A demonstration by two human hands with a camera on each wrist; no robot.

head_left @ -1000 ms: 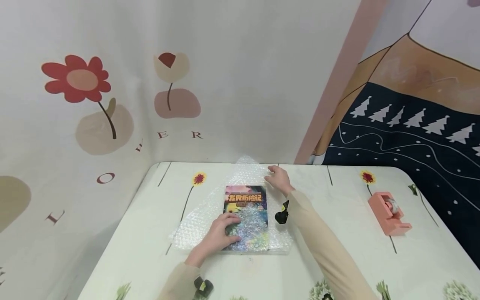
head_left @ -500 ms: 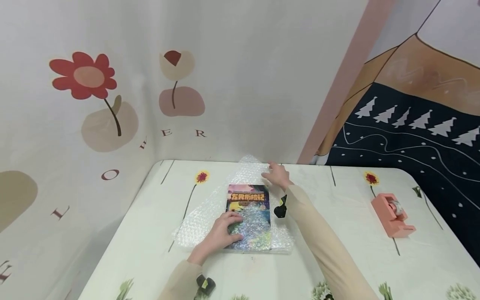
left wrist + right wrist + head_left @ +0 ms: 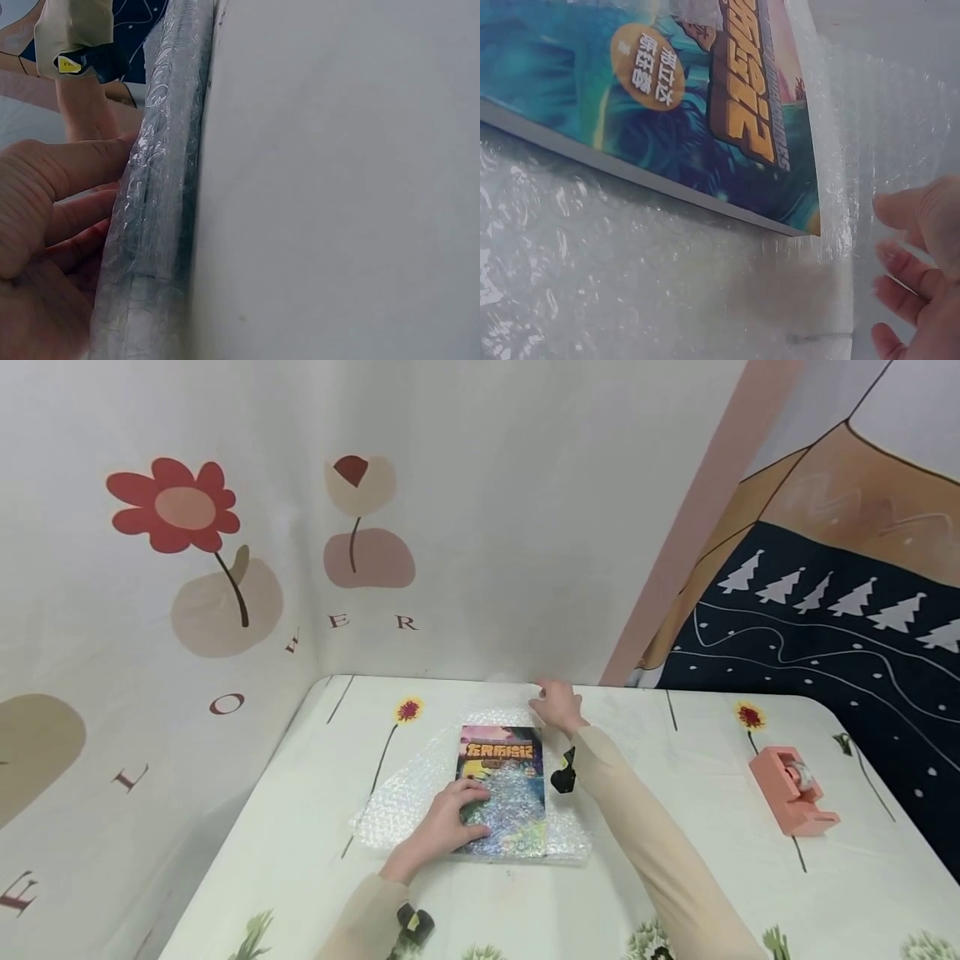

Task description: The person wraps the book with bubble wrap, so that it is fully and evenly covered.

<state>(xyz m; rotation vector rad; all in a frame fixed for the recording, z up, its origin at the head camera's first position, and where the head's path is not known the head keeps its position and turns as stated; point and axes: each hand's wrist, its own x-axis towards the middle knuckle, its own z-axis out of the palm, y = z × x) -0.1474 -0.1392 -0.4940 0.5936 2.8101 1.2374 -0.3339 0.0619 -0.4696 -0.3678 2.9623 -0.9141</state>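
A colourful book (image 3: 501,777) with yellow-orange title characters lies on a sheet of bubble wrap (image 3: 397,806). Part of the wrap is folded over the lower part of its cover. My left hand (image 3: 442,822) rests on the book's left side through this layer, thumb and fingers spread. In the left wrist view, its fingers lie against the wrapped edge (image 3: 154,195). My right hand (image 3: 558,704) is beside the wrap's far edge, just past the book's upper right corner. Its thumb and fingers stand apart, loosely bent, in the right wrist view; whether they touch the thin wrap is unclear.
A pink tape dispenser (image 3: 792,792) with a roll of tape stands on the right side of the table (image 3: 675,827). The tabletop has printed flowers. A white printed curtain (image 3: 480,527) hangs behind the table's far edge, and a dark tree-patterned cloth (image 3: 825,635) hangs at right.
The far corner of the bubble wrap, bright before, is now faint and harder to make out beside my right hand. My left hand stays on the book. The whole head view has shifted slightly.
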